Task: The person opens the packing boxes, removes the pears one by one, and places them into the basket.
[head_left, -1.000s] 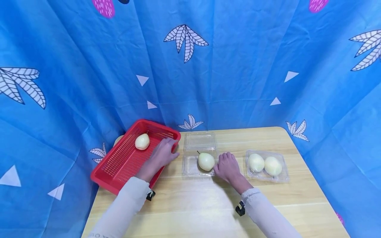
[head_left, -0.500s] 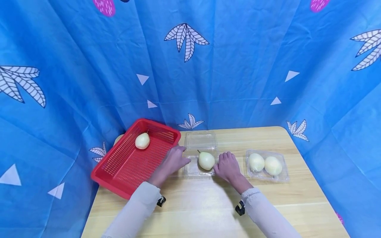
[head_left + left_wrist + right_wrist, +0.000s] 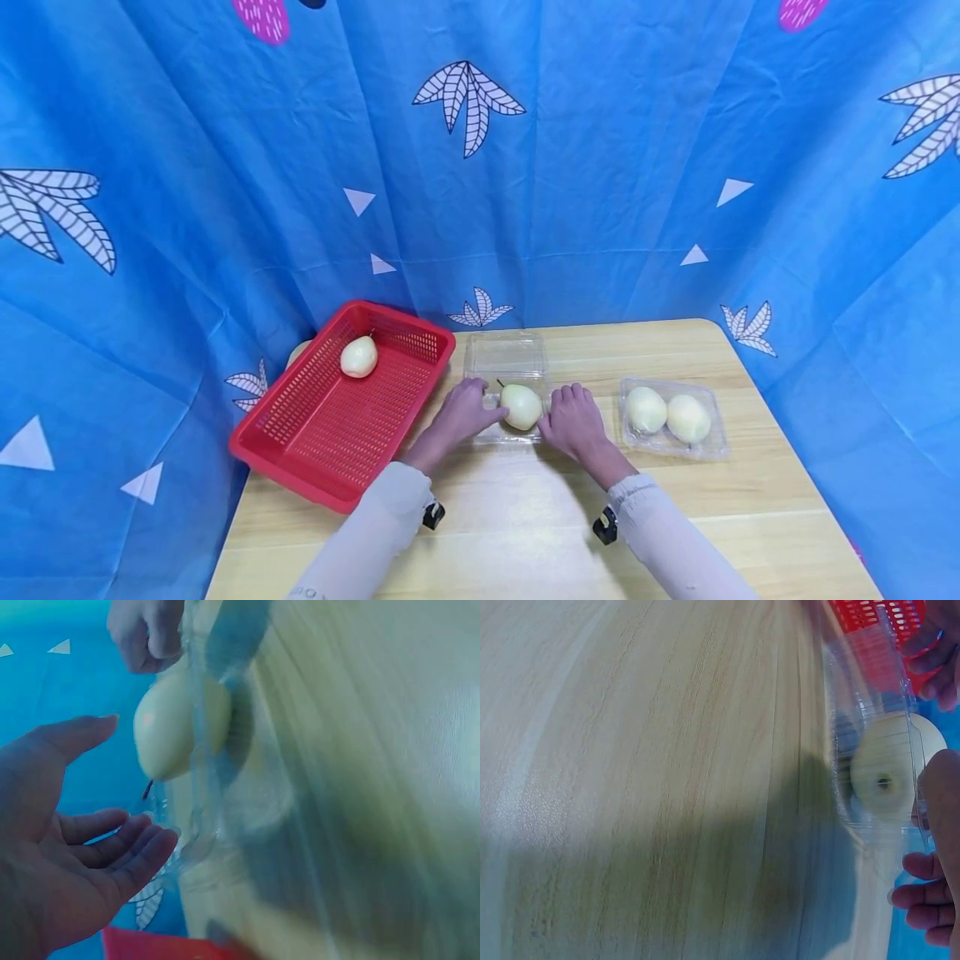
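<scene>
A clear plastic clamshell box point(image 3: 487, 433) lies with its lid point(image 3: 506, 354) folded back at the middle of the table. One pale yellow pear point(image 3: 521, 407) with a dark stem sits in its right half. My left hand point(image 3: 463, 412) is over the left half of the box, thumb and fingers apart. In the left wrist view a gap shows between this hand and the pear point(image 3: 176, 727). My right hand point(image 3: 573, 423) holds the right edge of the box, fingers curled. In the right wrist view its thumb point(image 3: 939, 784) lies by the rim, partly out of frame.
To the left stands a red perforated basket point(image 3: 330, 492) with one pear point(image 3: 358, 357) inside. Another clear box point(image 3: 708, 450), holding two pears point(image 3: 667, 414), is on the right. Beyond the wooden table point(image 3: 525, 533) hangs a blue curtain point(image 3: 600, 208).
My left hand has moved right, from over the basket's edge to the left half of the box, beside the pear. The right hand stays at the box's right edge.
</scene>
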### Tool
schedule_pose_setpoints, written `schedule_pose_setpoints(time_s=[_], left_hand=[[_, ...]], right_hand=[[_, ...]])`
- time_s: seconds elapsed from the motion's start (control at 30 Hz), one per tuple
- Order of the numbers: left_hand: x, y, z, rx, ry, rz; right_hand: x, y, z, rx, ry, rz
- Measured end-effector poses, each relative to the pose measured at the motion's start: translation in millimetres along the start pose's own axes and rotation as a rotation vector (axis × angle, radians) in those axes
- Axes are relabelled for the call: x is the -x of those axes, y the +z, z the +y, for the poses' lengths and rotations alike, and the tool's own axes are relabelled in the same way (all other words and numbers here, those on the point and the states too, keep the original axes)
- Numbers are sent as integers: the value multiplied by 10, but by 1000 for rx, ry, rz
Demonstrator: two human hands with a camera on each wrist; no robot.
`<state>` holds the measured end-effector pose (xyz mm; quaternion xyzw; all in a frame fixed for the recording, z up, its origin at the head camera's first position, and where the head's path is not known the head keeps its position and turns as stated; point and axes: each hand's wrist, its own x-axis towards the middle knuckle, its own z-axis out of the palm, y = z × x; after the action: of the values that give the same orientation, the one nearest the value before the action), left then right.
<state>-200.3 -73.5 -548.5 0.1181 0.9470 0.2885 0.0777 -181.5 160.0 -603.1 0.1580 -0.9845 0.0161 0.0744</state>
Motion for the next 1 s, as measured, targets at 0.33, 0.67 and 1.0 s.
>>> schedule_pose_setpoints(time_s=[0.33,0.67,1.0], left_hand=[[-76,248,57,158,-118,4],[-124,401,134,287,-187,14],[-160,551,149,345,-223,-2]], right_hand=[[-9,27,-2,-7,2,-9],[0,10,0,-9,7,-18],[-10,29,15,-10,4,-17]])
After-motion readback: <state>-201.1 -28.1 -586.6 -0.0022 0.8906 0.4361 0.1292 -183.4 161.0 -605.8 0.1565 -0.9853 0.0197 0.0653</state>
